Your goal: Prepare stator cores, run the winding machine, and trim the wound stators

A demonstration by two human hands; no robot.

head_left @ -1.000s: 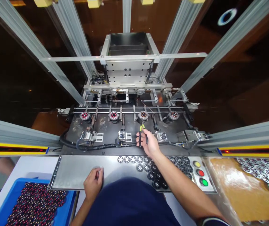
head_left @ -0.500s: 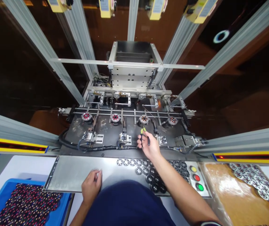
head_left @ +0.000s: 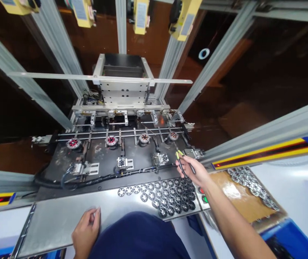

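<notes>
My right hand (head_left: 197, 173) is closed around the black and lime-green handles of small pliers (head_left: 179, 160). Their thin tips point up at the rightmost round part (head_left: 173, 136), whose red-orange centre sits in a holder on the machine; I cannot tell if they touch it. Three similar round parts stand in holders to the left, among them a bright red one (head_left: 111, 140). My left hand (head_left: 86, 228) rests, loosely curled, at the near edge of the metal shelf (head_left: 54, 219), with nothing visible in it.
Several black and silver discs (head_left: 167, 196) lie in rows on the shelf. A green button (head_left: 204, 199) is partly behind my right wrist. More silver discs (head_left: 252, 187) lie on a brown board at right. Yellow-black sensor bars (head_left: 262, 154) flank the machine; cables (head_left: 94, 182) cross its base.
The view has swung to the right. My right hand has moved with the pliers from the third round part to the rightmost one. My left hand stays curled at the shelf.
</notes>
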